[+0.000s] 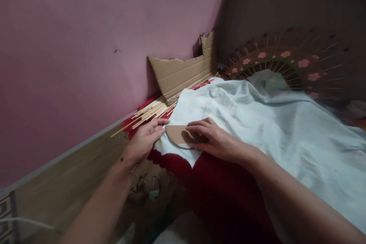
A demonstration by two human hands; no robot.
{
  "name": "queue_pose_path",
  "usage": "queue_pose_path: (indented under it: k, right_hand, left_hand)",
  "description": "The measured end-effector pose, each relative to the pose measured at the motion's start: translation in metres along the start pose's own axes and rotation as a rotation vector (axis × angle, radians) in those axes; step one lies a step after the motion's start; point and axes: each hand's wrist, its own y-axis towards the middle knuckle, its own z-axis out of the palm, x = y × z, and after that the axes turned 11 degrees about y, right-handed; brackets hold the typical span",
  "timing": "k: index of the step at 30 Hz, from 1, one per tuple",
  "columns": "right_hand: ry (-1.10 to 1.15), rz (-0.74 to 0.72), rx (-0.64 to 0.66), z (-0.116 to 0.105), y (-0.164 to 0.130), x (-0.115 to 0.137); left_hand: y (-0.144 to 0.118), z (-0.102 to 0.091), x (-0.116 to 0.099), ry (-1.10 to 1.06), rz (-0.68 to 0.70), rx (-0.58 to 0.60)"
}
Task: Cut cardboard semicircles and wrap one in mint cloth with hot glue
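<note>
Head view in front of me: a half-round cardboard piece [177, 135] lies flat on the white cloth [286, 122], straight edge away from me, close to the cloth's pointed near corner. The right hand [214, 137] spans its right portion, fingertips by the straight edge and thumb by the curve, so I read a light grasp; how firm, I can't tell. The left hand [144, 139] is at the other end, thumb and fingers slightly parted beside the tip; whether it pinches the card, the cloth or nothing, I can't make out from here.

My main worry is the support. The white cloth is loose and rumpled over the dark red cloth [225, 183], and its corner hangs down, so a push toward the near side could make cloth and card slide off together. Pressing on one end alone could tip or crease the card, since the fabric looks soft underneath.

Left of the hands, the wooden sticks [150, 113] lie loose beneath the torn cardboard sheet [184, 76] leaning against the pink wall [85, 65]. A careless swing of the left wrist could scatter them or knock that sheet down.
</note>
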Motion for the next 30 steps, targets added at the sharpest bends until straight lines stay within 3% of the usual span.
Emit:
queue_pose_path:
  k: [11,18,21,23,25,27,30]
  right_hand:
    - [0.023,0.059,0.125,-0.013,0.007,0.004]
    - [0.034,0.05,0.178,-0.015,0.01,0.0]
    - [0.068,0.042,0.128,-0.012,0.009,-0.003]
    - [0.092,0.046,-0.037,-0.01,0.005,0.001]
    - [0.171,0.146,-0.3,-0.008,-0.003,0.011]
    - [0.417,0.405,-0.491,-0.003,-0.015,0.027]
    - [1.072,0.72,-0.425,0.016,-0.037,0.051]
  left_hand:
    - [0.002,-0.007,0.007,0.047,-0.004,0.006]
    - [0.002,-0.005,0.0,0.053,-0.037,-0.012]
    - [0.001,-0.002,-0.004,0.098,-0.029,-0.019]
    - [0.0,0.001,-0.006,0.142,-0.029,0.002]
    - [0.0,0.002,-0.008,0.165,-0.032,-0.004]
    - [0.0,0.003,-0.01,0.172,-0.031,-0.032]
    - [0.0,0.003,-0.014,0.175,-0.03,-0.059]
